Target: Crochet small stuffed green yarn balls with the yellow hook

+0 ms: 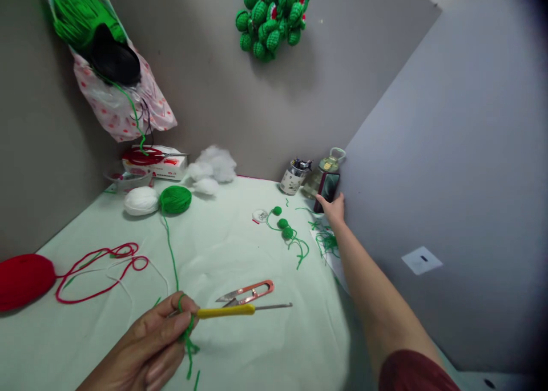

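Observation:
Low in the view, my left hand (162, 337) pinches a crochet hook (226, 311) with a yellow handle, its metal tip pointing right. Green yarn (189, 345) is caught in the same fingers, and a strand runs up to a green yarn ball (175, 199). At the back right, my right hand (333, 208) is stretched out and grips a dark phone (328, 191) by its sides. The phone stands upright in front of a bottle (329, 163). Just beyond the hook lie orange-handled thread snips (252, 291).
White yarn (141, 201), red yarn (26, 281) and stuffing (214, 165) lie on the left and back. Small green crocheted balls (283, 224) sit right of centre. A tin of pens (293, 180) stands behind. Crocheted pieces (274, 20) and a bag (115, 105) hang above.

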{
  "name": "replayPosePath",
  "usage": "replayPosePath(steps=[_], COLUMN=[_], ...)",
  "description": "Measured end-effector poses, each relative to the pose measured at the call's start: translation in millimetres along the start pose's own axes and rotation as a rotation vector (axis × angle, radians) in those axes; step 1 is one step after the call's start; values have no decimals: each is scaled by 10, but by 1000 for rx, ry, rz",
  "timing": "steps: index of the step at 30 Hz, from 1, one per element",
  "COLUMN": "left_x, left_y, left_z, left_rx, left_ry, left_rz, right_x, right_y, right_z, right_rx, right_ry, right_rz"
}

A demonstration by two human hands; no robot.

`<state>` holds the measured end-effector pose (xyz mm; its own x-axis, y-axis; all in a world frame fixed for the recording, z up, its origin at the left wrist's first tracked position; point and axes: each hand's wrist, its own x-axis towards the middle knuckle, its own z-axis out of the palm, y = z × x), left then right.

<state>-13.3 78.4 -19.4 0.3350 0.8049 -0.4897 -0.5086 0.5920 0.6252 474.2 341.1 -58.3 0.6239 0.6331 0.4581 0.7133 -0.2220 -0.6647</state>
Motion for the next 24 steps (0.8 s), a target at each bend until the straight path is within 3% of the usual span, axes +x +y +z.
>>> replayPosePath(steps=[10,18,24], left_x=[-39,-60,-90], left_y=[-16,-17,-51], left_z=[16,23,38], left_rx=[8,2,25], left_ry=[26,12,103], left_rz=[-9,-21,17], right_x=[-446,-436,-456], right_y=[-46,-92,-70], right_z=[-135,-180,-147], right_rx=[-118,-125,-106], right_ry=[-18,-85,-118], right_rz=[-20,-19,-10])
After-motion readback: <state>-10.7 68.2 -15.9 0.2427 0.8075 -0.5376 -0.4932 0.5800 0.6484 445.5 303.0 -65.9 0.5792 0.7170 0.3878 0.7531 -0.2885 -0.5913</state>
